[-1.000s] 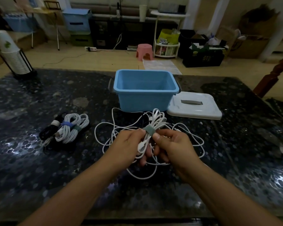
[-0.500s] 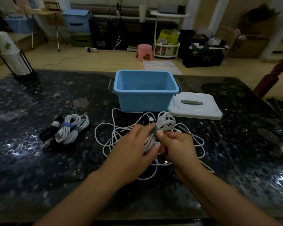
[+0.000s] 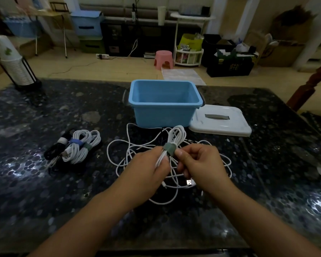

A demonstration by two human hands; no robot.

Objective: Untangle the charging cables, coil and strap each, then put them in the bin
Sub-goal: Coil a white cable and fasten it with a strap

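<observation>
Both hands meet over the middle of the tabletop, at about six o'clock from the blue bin. The left hand has its fingers curled round the lower end of a coiled white cable; the right hand pinches the grey-green strap wrapped round the coil's waist. The coil's loops fan up toward twelve o'clock, and its USB plug dangles below the hands.

A cable like this is light, limp and a little springy — it should want to unwind the moment the strap slackens, so the bundle is best held at the strapped waist, not by the plug ends. The strap looks soft and should need a firm press to hold.

Under the hands lies a loose tangle of white cable, and I cannot tell whether the coil is free of it; lifting it toward the bin could drag loops along. At nine o'clock lie the strapped bundles, white and black, not yet in the bin. The white lid lies just beside the bin at three o'clock, and a cup stack stands at the far left — both well clear of the path.
</observation>
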